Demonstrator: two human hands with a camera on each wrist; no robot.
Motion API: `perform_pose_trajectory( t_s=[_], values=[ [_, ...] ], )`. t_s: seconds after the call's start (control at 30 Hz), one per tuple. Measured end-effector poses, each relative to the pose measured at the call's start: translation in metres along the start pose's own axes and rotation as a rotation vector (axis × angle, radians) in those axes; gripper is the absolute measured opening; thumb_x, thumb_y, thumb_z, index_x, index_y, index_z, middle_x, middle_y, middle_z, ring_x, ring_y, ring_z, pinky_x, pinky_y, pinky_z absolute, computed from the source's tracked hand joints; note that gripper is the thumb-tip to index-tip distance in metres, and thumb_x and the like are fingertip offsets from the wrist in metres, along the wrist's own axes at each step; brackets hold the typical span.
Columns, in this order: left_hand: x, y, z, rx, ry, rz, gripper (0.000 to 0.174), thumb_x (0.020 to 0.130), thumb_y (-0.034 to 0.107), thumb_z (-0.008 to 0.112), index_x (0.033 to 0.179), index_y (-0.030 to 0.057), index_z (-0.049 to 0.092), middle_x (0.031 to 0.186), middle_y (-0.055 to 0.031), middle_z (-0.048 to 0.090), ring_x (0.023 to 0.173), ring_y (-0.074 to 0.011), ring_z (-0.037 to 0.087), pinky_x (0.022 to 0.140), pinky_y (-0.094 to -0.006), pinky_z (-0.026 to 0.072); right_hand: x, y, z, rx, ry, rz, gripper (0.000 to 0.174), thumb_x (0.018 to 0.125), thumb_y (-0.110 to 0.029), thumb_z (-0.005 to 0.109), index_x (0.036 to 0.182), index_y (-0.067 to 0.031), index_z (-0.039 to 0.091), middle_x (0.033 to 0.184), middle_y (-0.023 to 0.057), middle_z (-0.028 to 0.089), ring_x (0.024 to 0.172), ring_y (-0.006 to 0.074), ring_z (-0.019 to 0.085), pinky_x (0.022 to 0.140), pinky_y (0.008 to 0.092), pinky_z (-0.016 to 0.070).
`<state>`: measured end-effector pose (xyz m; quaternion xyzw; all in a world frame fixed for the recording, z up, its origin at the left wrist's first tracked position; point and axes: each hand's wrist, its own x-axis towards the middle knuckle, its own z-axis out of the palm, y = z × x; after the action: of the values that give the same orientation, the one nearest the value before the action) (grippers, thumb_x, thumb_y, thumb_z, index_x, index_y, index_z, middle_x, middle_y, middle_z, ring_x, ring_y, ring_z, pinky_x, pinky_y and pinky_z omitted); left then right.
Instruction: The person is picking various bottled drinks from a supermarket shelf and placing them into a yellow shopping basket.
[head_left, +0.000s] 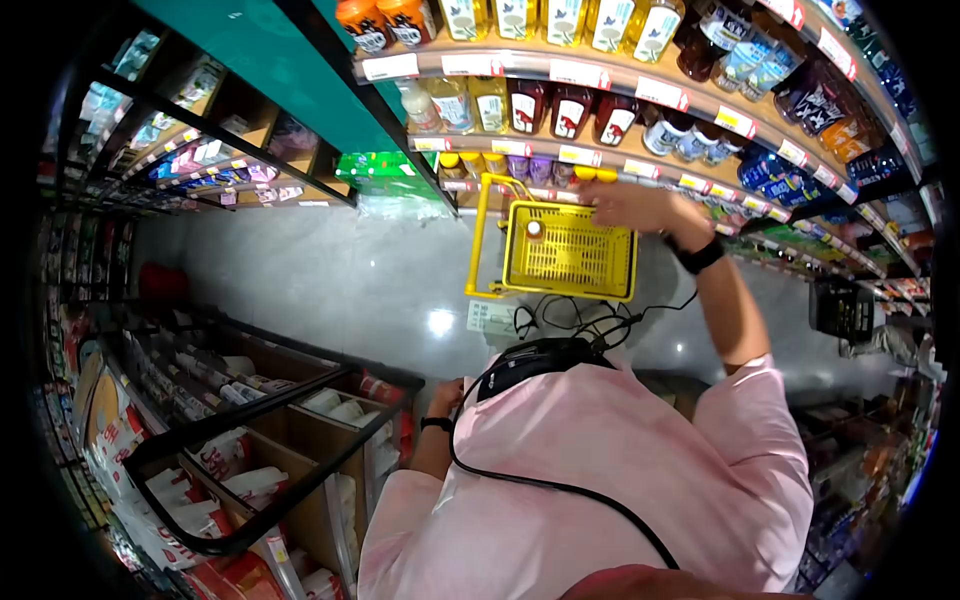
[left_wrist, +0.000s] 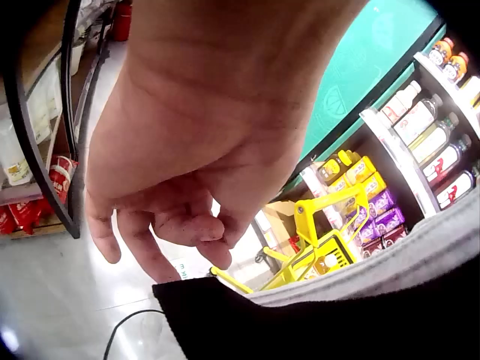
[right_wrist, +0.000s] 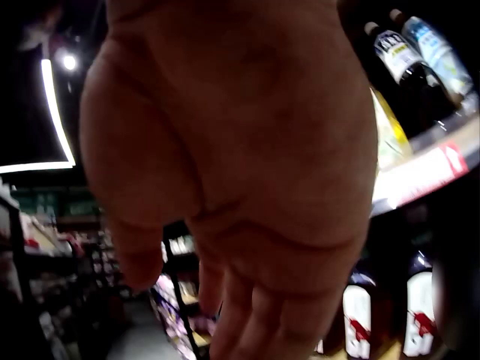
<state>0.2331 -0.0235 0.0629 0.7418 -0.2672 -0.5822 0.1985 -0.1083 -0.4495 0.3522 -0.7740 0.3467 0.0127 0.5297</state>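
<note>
My right hand [head_left: 640, 210] reaches forward over the far right corner of a yellow wheeled shopping basket [head_left: 572, 292], towards the shelves. Its fingers extend and hold nothing in the right wrist view, where dark bottles with white and red labels [right_wrist: 358, 319] stand beyond it. Inside the basket is a small bottle with a white cap [head_left: 535, 231]. The basket's yellow handle [head_left: 478, 235] rises on its left side. My left hand [left_wrist: 187, 165] hangs beside the pink shirt [head_left: 600, 440], fingers loosely curled and holding nothing. Its nearest thing is the shirt's hem.
Curved shelves [head_left: 560, 62] ahead carry rows of bottles, with yellow and purple packs [left_wrist: 375, 210] lower down. A black-framed display stand [head_left: 230, 545] with paper-wrapped goods is close on the left. Black cables [head_left: 600, 325] hang in front of my waist above the grey floor [head_left: 380, 260].
</note>
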Motion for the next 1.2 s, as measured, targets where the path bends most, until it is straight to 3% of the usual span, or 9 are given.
perform_pose_trajectory(
  t_s=[0.03, 0.1, 0.17, 0.3, 0.33, 0.43, 0.7, 0.97, 1.2],
  values=[
    [0.004, -0.022, 0.001, 0.206, -0.036, -0.041, 0.027, 0.085, 0.026, 0.06, 0.085, 0.001, 0.069, 0.068, -0.0072, 0.063, 0.054, -0.0192, 0.056, 0.046, -0.0328, 0.0417, -0.013, 0.02, 0.03, -0.656, 0.043, 0.012, 0.043, 0.091, -0.029, 0.06, 0.126, -0.004, 0.056, 0.105, 0.0145, 0.066, 0.098, 0.0259, 0.064, 0.086, 0.0359, 0.0504],
    [0.009, -0.037, 0.0, 0.843, -0.053, 0.416, 0.031, 0.083, 0.028, 0.062, 0.092, -0.0005, 0.07, 0.082, -0.0123, 0.07, 0.072, -0.0213, 0.066, 0.063, -0.0336, 0.0518, -0.005, 0.061, 0.058, -0.575, 0.042, 0.144, 0.05, 0.088, -0.033, 0.062, 0.127, -0.0026, 0.055, 0.109, 0.0197, 0.065, 0.101, 0.0325, 0.063, 0.088, 0.0378, 0.0491],
    [-0.003, -0.026, 0.007, 0.026, -0.004, -0.111, 0.031, 0.079, 0.021, 0.066, 0.099, -0.0016, 0.07, 0.098, -0.0151, 0.072, 0.082, -0.0222, 0.068, 0.076, -0.0335, 0.0538, 0.002, 0.127, 0.128, -0.247, 0.055, 0.217, 0.048, 0.089, -0.031, 0.062, 0.126, -0.0023, 0.055, 0.11, 0.0206, 0.065, 0.102, 0.0333, 0.063, 0.087, 0.0383, 0.049],
    [0.026, -0.074, -0.003, -0.387, -0.186, -0.141, 0.025, 0.083, 0.019, 0.064, 0.096, -0.0028, 0.067, 0.085, -0.0122, 0.071, 0.079, -0.0196, 0.068, 0.069, -0.0327, 0.0545, 0.018, 0.193, 0.204, 0.047, 0.177, 0.31, 0.049, 0.088, -0.028, 0.064, 0.128, -0.0015, 0.054, 0.112, 0.0207, 0.065, 0.102, 0.0331, 0.063, 0.087, 0.0384, 0.0482],
    [0.044, -0.099, -0.004, 0.139, -0.232, 0.182, 0.024, 0.084, 0.019, 0.062, 0.096, -0.002, 0.065, 0.08, -0.0104, 0.069, 0.075, -0.0176, 0.068, 0.065, -0.0318, 0.0538, 0.021, 0.201, 0.208, 0.079, 0.18, 0.313, 0.05, 0.088, -0.028, 0.065, 0.129, -0.0011, 0.053, 0.108, 0.019, 0.066, 0.1, 0.0322, 0.063, 0.087, 0.0377, 0.048],
    [0.019, -0.028, 0.005, -0.118, 0.038, -0.17, 0.025, 0.087, 0.022, 0.062, 0.096, -0.0014, 0.065, 0.08, -0.0091, 0.069, 0.073, -0.0169, 0.067, 0.064, -0.03, 0.0523, 0.045, 0.223, 0.232, 0.129, 0.195, 0.432, 0.05, 0.089, -0.029, 0.064, 0.129, -0.0011, 0.052, 0.105, 0.0164, 0.066, 0.098, 0.0314, 0.062, 0.088, 0.0372, 0.0472],
    [-0.028, 0.026, 0.019, -0.342, 0.045, -0.294, 0.027, 0.092, 0.028, 0.059, 0.103, 0.003, 0.064, 0.081, -0.0056, 0.068, 0.072, -0.0135, 0.065, 0.065, -0.0273, 0.0509, 0.114, 0.283, 0.25, 0.647, -0.073, 0.67, 0.029, 0.092, -0.025, 0.057, 0.112, -0.0034, 0.057, 0.085, 0.005, 0.062, 0.069, 0.0151, 0.06, 0.062, 0.0305, 0.0523],
    [-0.066, -0.036, 0.041, -0.333, 0.05, -0.499, 0.032, 0.094, 0.029, 0.058, 0.107, -0.0003, 0.061, 0.084, -0.0097, 0.069, 0.071, -0.0158, 0.065, 0.064, -0.0286, 0.0528, 0.232, 0.414, 0.277, 0.51, 0.237, 0.534, 0.071, 0.083, -0.002, 0.059, 0.147, -0.0107, 0.03, 0.074, 0.0072, 0.058, 0.06, 0.019, 0.055, 0.055, 0.0339, 0.0477],
    [-0.096, -0.06, 0.062, -0.39, 0.075, -0.644, 0.028, 0.094, 0.024, 0.056, 0.109, 0.0008, 0.061, 0.086, -0.0097, 0.069, 0.073, -0.0164, 0.066, 0.066, -0.0283, 0.053, 0.306, 0.381, 0.252, 0.653, 0.245, 0.551, 0.085, 0.08, -0.005, 0.068, 0.151, -0.0181, 0.022, 0.117, 0.0148, 0.059, 0.096, 0.0233, 0.059, 0.076, 0.0335, 0.0508]
  ],
)
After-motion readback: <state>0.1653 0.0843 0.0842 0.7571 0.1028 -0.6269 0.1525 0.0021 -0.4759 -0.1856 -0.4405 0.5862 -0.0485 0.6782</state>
